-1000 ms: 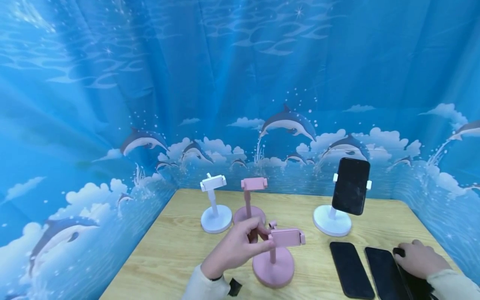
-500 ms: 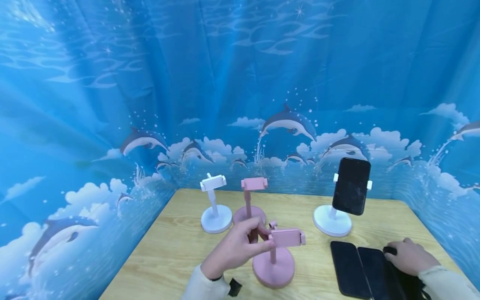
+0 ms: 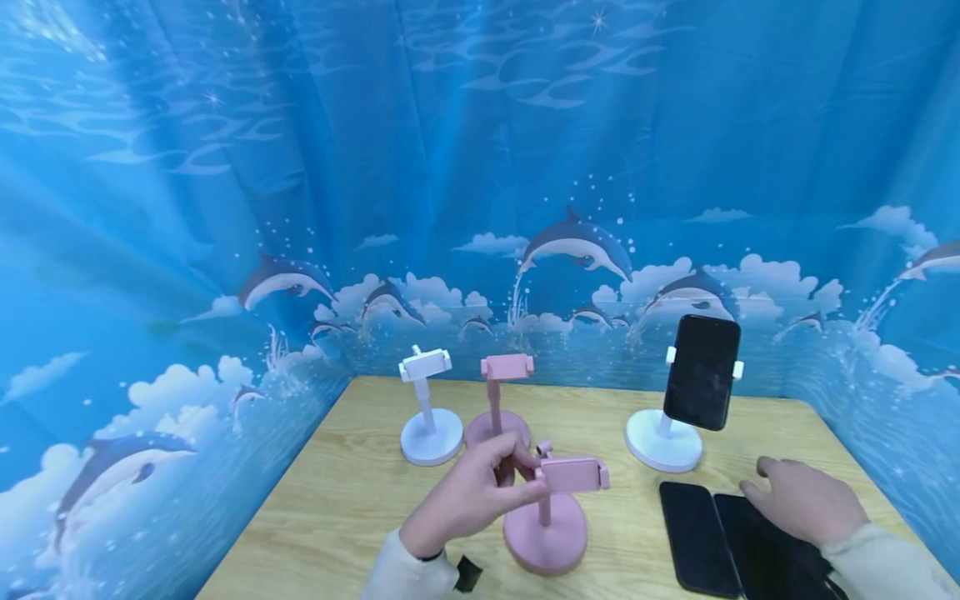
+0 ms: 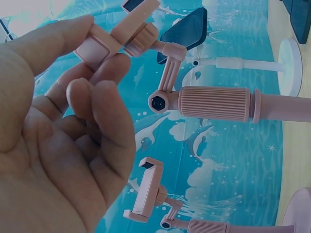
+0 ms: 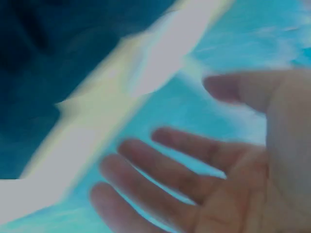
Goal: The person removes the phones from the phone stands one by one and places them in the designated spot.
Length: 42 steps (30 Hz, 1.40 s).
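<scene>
My left hand [image 3: 474, 498] pinches the left end of the clamp on the front pink phone stand [image 3: 547, 537]. The left wrist view shows thumb and fingers at the end of this pink clamp [image 4: 133, 22], which holds no phone. My right hand [image 3: 813, 504] hovers over or near the black phones at the right. Its fingers are spread with nothing between them in the blurred right wrist view, where the palm [image 5: 228, 199] shows. A black phone [image 3: 697, 537] lies flat beside another dark phone [image 3: 757, 542], partly hidden by the right hand and sleeve.
A white phone stand [image 3: 427, 437] and a second pink stand [image 3: 507, 367] stand at the back left with bare clamps. Another white stand [image 3: 663, 450] at the back right holds an upright black phone [image 3: 702, 371]. A dolphin-print curtain [image 3: 480, 167] surrounds the wooden table [image 3: 337, 500].
The middle phone has shifted left against the left one. My right hand has moved left and up, lifting off the phones with its fingers spread. My left hand keeps its pinch.
</scene>
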Available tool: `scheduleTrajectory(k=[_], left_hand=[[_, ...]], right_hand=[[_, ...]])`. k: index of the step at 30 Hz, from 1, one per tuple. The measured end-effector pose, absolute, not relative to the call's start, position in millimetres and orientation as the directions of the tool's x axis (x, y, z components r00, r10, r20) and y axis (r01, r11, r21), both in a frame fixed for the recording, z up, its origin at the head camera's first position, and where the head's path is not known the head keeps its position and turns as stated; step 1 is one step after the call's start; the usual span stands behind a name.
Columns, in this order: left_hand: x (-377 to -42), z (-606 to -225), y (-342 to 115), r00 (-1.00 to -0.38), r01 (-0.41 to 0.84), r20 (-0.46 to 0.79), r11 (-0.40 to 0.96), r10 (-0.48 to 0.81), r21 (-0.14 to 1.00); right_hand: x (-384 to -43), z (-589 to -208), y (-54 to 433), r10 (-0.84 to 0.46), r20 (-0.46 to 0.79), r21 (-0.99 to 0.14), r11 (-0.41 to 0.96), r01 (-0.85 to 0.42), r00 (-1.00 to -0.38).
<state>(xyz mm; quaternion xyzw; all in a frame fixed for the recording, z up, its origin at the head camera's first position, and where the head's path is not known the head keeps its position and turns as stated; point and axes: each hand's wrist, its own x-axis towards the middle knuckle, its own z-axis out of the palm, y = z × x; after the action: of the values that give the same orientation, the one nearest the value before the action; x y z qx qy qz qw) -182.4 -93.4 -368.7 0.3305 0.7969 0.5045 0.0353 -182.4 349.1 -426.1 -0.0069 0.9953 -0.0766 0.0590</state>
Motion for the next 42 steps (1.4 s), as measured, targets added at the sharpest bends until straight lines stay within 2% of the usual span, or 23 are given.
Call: scheduleTrajectory(k=[3,8,11,13,17,20,24,36,42], left_hand=[[-182.2,-368.1,-92.5,-0.778,0.494,0.278,0.276,0.563,0.825],[-182.1,-367.2,-91.7,-0.774,0.502,0.282,0.28,0.566,0.818],[-182.4,-367.0,-90.9,-0.773,0.503,0.282,0.278,0.568,0.819],[-182.8,-367.1,-90.2,-0.774,0.499,0.28,0.275,0.568,0.822],[-183.6,-368.1,-88.8,-0.777,0.492,0.272,0.278,0.568,0.825],[-184.3,-369.4,-88.3,-0.778,0.495,0.269,0.291,0.568,0.819],[-184.4,-370.3,-88.4,-0.782,0.494,0.262,0.306,0.565,0.814],[-183.0,-370.7,-85.7,-0.787,0.465,0.257,0.266,0.56,0.844],[-183.1,-372.6,-76.2,-0.793,0.467,0.286,0.236,0.537,0.852]], right_hand=[[-169.2,-400.4,307.1,-0.116,-0.025,-0.182,0.977,-0.11,-0.993],[-147.8,-365.8,251.3,-0.206,0.254,-0.193,0.946,-0.259,-0.945],[-141.1,-352.3,233.5,-0.239,0.445,-0.168,0.924,-0.342,-0.863],[-140.1,-347.5,226.6,-0.265,0.558,-0.141,0.903,-0.405,-0.786],[-143.3,-345.3,219.5,-0.3,0.696,-0.094,0.863,-0.497,-0.652],[-146.9,-346.9,217.9,-0.314,0.727,-0.088,0.84,-0.535,-0.611],[-148.8,-349.0,217.9,-0.336,0.73,-0.077,0.825,-0.56,-0.595],[-148.8,-357.3,217.1,-0.337,0.74,-0.1,0.801,-0.591,-0.582],[-147.7,-362.1,218.0,-0.3,0.739,-0.149,0.801,-0.58,-0.603]])
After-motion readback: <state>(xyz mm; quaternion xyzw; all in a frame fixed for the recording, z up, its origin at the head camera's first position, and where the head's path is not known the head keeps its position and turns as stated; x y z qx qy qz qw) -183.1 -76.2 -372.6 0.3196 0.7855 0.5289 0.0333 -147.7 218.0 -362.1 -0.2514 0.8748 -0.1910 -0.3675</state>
